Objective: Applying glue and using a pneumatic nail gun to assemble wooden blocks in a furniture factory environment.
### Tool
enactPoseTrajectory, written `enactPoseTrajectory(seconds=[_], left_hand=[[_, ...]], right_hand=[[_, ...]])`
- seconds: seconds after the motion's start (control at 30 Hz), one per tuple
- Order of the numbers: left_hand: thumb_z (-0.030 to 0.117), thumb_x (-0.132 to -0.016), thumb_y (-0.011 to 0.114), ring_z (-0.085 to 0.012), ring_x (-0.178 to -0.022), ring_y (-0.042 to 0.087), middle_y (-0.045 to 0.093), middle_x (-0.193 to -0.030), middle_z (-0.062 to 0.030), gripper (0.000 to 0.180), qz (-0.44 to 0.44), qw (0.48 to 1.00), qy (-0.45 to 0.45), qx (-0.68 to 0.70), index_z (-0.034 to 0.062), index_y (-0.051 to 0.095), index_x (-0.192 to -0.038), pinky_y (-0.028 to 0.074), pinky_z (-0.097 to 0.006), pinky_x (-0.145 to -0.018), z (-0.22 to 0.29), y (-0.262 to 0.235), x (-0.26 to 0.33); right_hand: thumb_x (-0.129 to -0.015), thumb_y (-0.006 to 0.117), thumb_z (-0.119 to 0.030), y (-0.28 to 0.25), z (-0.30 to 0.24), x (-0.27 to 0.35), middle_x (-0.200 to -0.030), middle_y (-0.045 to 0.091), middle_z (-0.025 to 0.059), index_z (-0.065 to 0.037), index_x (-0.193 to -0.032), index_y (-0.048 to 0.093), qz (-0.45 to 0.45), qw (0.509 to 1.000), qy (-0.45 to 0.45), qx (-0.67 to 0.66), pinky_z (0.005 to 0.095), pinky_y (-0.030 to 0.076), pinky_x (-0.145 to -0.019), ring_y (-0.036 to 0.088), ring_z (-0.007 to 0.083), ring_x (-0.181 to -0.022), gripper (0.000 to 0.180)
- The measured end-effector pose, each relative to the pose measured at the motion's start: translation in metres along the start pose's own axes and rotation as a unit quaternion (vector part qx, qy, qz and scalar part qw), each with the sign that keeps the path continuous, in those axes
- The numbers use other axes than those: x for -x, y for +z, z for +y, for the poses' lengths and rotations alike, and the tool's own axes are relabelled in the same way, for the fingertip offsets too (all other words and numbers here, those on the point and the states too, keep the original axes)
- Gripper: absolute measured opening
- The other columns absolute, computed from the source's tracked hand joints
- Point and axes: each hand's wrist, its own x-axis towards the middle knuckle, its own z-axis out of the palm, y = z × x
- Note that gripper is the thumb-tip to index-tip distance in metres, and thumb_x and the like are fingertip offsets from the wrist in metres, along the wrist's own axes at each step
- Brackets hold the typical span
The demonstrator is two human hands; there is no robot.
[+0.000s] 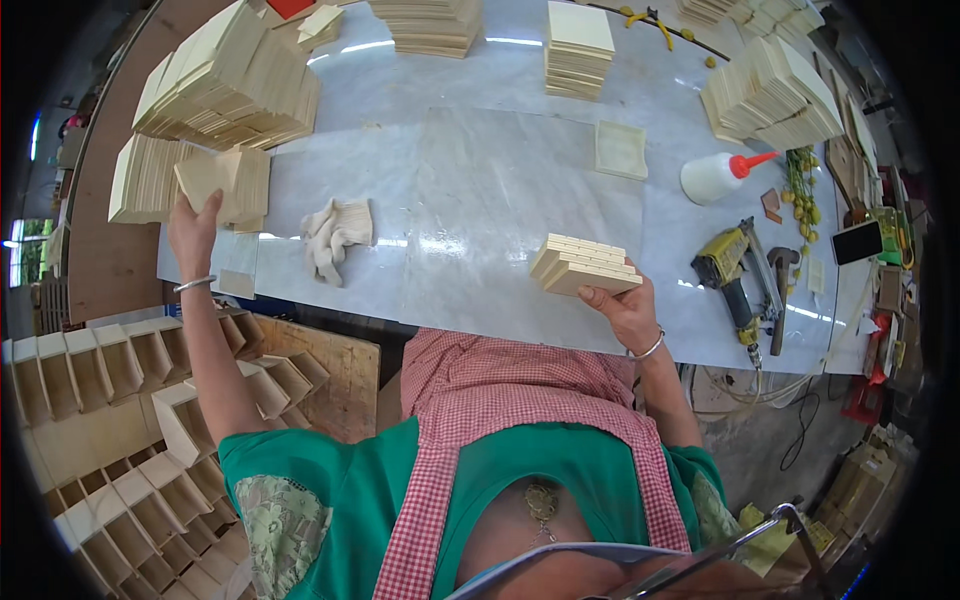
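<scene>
At the left end of the table my left hand point(192, 235) grips a thin pale wooden board point(203, 176), thumb in front and the other fingers partly hidden. That board stands against a row of upright wooden boards point(145, 185). My right hand point(630, 315) holds a small bundle of narrow wooden strips point(585, 262) over the table's near edge, thumb on the near side. Small dark dots run along the strips' upper edges. Between the hands lies a crumpled white knit glove point(338, 238).
Stacked boards point(225, 80) rise at the far left, with another stack point(580, 50) at the back. A glue bottle point(712, 178) with a red nozzle, a yellow nail gun point(722, 260) and a hammer point(780, 295) lie right. Open wooden boxes point(110, 360) stand below left.
</scene>
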Motion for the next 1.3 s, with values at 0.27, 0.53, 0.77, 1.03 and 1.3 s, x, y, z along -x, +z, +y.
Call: enactPoseTrajectory(seconds=[0.27,0.53,0.77,1.03,1.3], left_hand=[[0.017,-0.087,0.057,-0.009,-0.082,0.055,0.061,-0.087,-0.002,0.016,-0.233,0.864,-0.04,0.444,0.0027,0.06,-0.093,0.042,-0.022,-0.073,0.125,0.077,0.121],[0.004,-0.083,0.053,-0.0123,-0.087,0.055,0.06,-0.091,-0.0047,0.023,-0.474,0.728,0.072,0.49,-0.0024,0.054,-0.104,0.043,-0.025,-0.08,0.215,0.125,0.173],[0.004,-0.069,0.052,-0.0157,-0.1,0.052,0.053,-0.106,-0.0067,0.051,-0.486,0.681,0.108,0.537,0.0015,0.043,-0.119,0.042,-0.027,-0.087,0.216,0.13,0.186],[0.005,-0.073,0.063,-0.0181,-0.106,0.051,0.051,-0.115,-0.0086,0.055,-0.471,0.691,0.199,0.511,0.0058,0.037,-0.122,0.04,-0.032,-0.091,0.234,0.131,0.184],[0.008,-0.073,0.068,-0.0179,-0.116,0.042,0.046,-0.122,-0.0092,0.073,-0.421,0.667,0.127,0.602,0.0066,0.027,-0.134,0.034,-0.032,-0.097,0.234,0.139,0.195]], right_hand=[[-0.079,0.064,0.0,0.006,-0.009,0.004,-0.11,0.055,0.0057,-0.001,-0.118,0.048,-0.066,0.996,0.051,0.003,0.0274,0.043,-0.089,0.051,0.0134,-0.105,0.042],[-0.075,0.065,-0.001,0.009,-0.001,-0.023,-0.135,0.034,0.0136,-0.003,-0.118,0.047,-0.087,0.966,-0.141,0.199,0.0328,0.037,-0.098,0.042,0.0239,-0.119,0.046],[-0.077,0.063,0.0,0.011,-0.003,-0.016,-0.13,0.04,0.0144,-0.006,-0.132,0.032,-0.039,0.98,-0.065,0.184,0.0331,0.036,-0.099,0.044,0.0249,-0.119,0.063],[-0.078,0.062,0.001,0.022,0.002,-0.025,-0.13,0.042,0.0156,-0.005,-0.136,0.025,-0.05,0.987,-0.082,0.126,0.033,0.033,-0.101,0.041,0.0246,-0.122,0.069],[-0.081,0.063,-0.013,0.019,0.014,-0.026,-0.131,0.039,0.0176,0.0,-0.137,0.021,-0.007,0.956,-0.149,0.251,0.0357,0.03,-0.103,0.038,0.0286,-0.124,0.071]])
